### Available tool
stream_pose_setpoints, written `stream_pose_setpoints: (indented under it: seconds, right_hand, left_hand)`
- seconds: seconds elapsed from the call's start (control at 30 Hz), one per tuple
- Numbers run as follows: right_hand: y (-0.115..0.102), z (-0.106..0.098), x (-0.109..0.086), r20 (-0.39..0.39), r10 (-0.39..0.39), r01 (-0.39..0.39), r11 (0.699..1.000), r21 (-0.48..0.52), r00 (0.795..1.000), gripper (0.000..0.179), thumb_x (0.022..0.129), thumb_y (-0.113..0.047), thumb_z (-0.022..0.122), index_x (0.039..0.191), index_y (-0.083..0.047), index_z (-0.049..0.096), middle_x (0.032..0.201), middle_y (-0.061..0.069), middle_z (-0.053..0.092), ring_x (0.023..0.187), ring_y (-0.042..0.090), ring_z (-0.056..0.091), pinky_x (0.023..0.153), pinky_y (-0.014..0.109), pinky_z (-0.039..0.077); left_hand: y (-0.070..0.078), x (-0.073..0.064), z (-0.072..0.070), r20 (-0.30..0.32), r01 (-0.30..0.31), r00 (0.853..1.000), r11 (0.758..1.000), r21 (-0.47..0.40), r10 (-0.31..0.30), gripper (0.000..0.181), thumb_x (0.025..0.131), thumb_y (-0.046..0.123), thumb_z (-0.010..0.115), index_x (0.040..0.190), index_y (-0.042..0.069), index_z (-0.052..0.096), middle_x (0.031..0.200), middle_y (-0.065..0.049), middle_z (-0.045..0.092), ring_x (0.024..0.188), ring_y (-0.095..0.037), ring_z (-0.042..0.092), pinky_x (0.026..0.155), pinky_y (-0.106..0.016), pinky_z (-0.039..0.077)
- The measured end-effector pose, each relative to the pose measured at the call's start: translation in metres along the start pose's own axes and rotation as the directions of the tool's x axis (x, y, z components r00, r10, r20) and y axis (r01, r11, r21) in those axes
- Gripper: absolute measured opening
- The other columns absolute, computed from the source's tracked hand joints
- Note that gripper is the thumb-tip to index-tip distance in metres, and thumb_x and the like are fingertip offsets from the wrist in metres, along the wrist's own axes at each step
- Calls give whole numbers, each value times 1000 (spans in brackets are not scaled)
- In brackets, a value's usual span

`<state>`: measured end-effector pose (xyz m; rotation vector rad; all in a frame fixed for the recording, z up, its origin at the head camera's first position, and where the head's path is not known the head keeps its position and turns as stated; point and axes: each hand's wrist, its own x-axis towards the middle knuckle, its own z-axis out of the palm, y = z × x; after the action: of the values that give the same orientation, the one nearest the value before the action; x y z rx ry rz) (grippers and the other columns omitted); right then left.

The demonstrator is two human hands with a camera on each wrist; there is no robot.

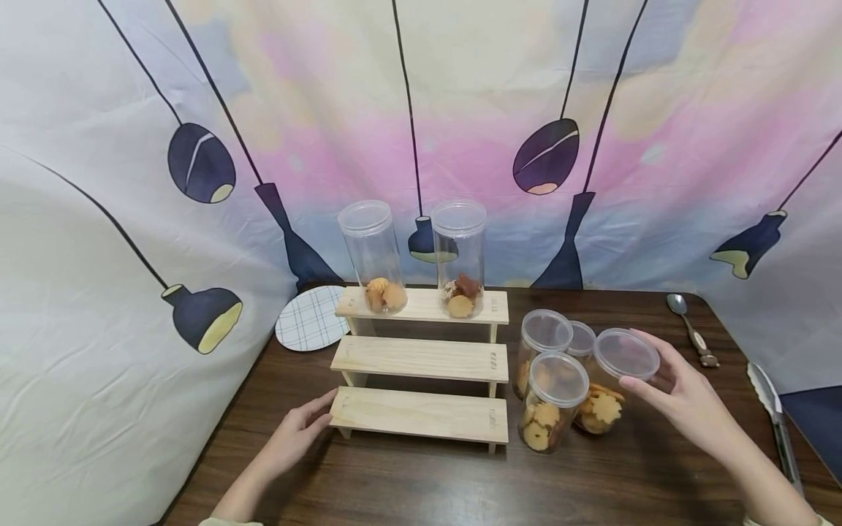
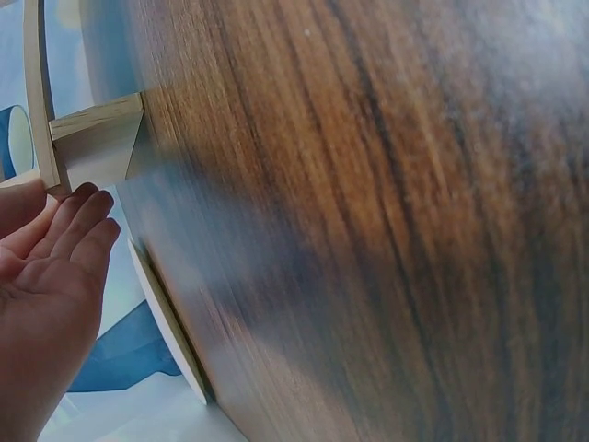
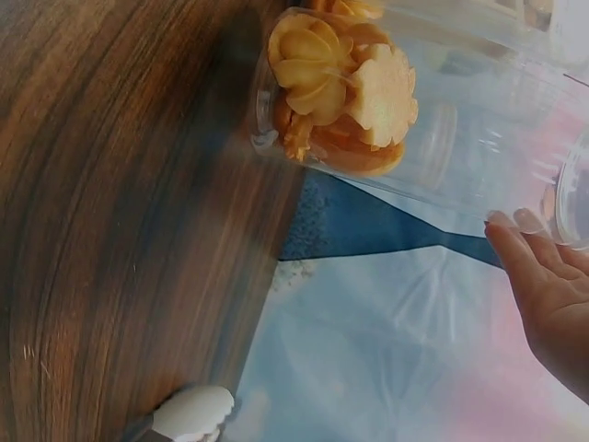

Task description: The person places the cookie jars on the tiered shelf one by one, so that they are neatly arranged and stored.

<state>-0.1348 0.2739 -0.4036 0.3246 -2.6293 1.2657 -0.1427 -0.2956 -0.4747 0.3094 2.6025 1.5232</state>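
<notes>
My right hand [image 1: 687,398] holds a clear lidded jar [image 3: 460,120] of cookies near its lid [image 1: 626,353], thumb on the near side and fingers behind. Cookies [image 3: 345,97] lie in the jar's bottom. At the left end of a three-step wooden stand [image 1: 421,414], my left hand [image 1: 296,435] pinches the end of the lowest step. In the left wrist view, the left hand [image 2: 55,276] has its thumb and fingers at that board's corner [image 2: 57,180]. Close by the held jar stand several more cookie jars, one nearest the stand's front right [image 1: 558,380].
Two tall cookie jars [image 1: 375,252] [image 1: 460,252] stand on the top step. A checked oval board [image 1: 310,319] lies behind the stand's left. A spoon [image 1: 693,332] and tongs [image 1: 776,420] lie at the right. A printed cloth [image 1: 473,95] hangs behind the table.
</notes>
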Motion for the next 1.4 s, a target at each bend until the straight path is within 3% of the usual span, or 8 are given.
stream_pose_setpoints:
  seconds: [0.53, 0.67, 0.93, 1.23, 1.4]
  right_hand:
    - [-5, -21, -17, 42, 21, -18, 997, -68, 999, 71, 89, -18, 72, 149, -25, 35, 126, 14, 52, 101, -11, 51, 65, 21, 48]
    - [-10, -24, -21, 45, 14, -11, 998, -62, 999, 71, 89, -17, 72, 149, -26, 35, 125, 7, 51, 99, -8, 54, 65, 22, 50]
    - [-17, -28, -29, -28, -39, 38, 999, -32, 999, 75, 81, -7, 78, 146, -18, 42, 122, -11, 50, 98, -8, 55, 71, 10, 47]
    - [-29, -29, -39, 14, -52, 53, 997, -61, 999, 78, 80, -7, 79, 146, -18, 41, 124, -16, 48, 97, -7, 55, 69, 13, 48]
    - [-39, -28, -44, 21, -40, 41, 996, -73, 999, 80, 76, -11, 83, 145, -21, 43, 130, -22, 45, 107, -11, 49, 69, 13, 48]
  left_hand:
    - [2, 0, -1, 3, 19, 1000, 1000, 22, -19, 44, 100, 10, 52, 140, -5, 44, 139, -23, 46, 122, -27, 49, 97, -32, 41]
    - [1, 0, -1, 2, 6, 1000, 1000, 16, -6, 43, 100, 9, 52, 140, -6, 44, 139, -23, 47, 121, -28, 49, 96, -30, 42]
    - [-1, 0, -1, 12, -23, 1000, 1000, 14, 23, 44, 100, 10, 52, 140, -8, 44, 137, -25, 48, 120, -29, 50, 93, -24, 42]
    - [-1, 0, -1, 15, -18, 1000, 1000, 4, 18, 44, 100, 10, 52, 140, -7, 43, 138, -25, 47, 120, -29, 51, 94, -30, 44]
    - [-1, 0, -1, 16, -20, 1000, 1000, 6, 20, 44, 100, 9, 52, 140, -8, 43, 137, -25, 47, 120, -30, 51, 94, -30, 44]
